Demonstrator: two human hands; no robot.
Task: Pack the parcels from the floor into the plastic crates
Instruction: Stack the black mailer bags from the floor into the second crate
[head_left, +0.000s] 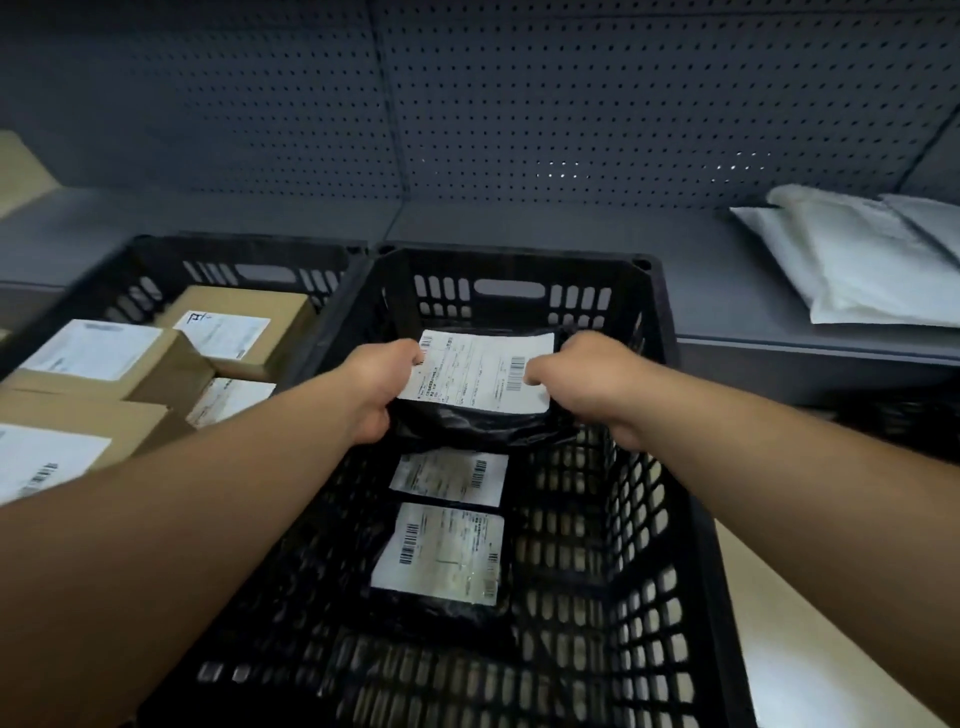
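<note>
**Packing under way: third parcel entering crate**

Black parcel held over the crate, left hand and right hand gripping its ends. Two parcels lie inside. Neighbouring crate holds boxes. Floor unseen; remainder unknown.

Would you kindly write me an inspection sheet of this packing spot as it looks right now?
Surface: grey shelf carrying two black crates.
Job's things: black parcel with white label held over the right crate, two labelled black parcels lying inside; left crate holds cardboard boxes.
Clutter: white padded mailers on the shelf at right.
Grippers: left hand and right hand each grip a side of the held parcel.
Cables: nothing seen.
Surroundings: grey pegboard wall behind.
</note>
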